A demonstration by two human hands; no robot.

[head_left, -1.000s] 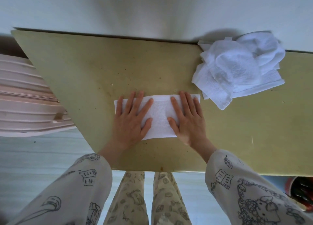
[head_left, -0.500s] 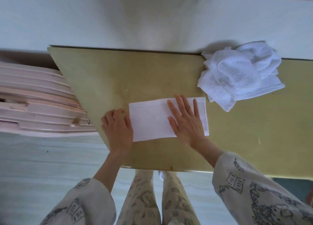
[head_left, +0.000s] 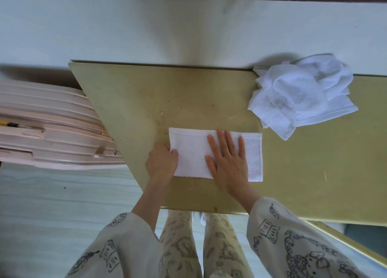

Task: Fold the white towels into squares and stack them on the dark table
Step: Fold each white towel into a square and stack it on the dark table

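- The left hand pinched the folded towel's left edge, fingers curled.
- The right hand pressed it flat on the table, fingers straight, slightly spread.

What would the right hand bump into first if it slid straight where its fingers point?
The right hand points away across the folded towel. Beyond its far edge lies bare table, then probably the wall.

From my feed they're in cream pajamas, loose sleeves covered in dark line doodles: open books, feathers, some cartoon character. Matching trousers carry a fainter grey print, pretty comfy look.
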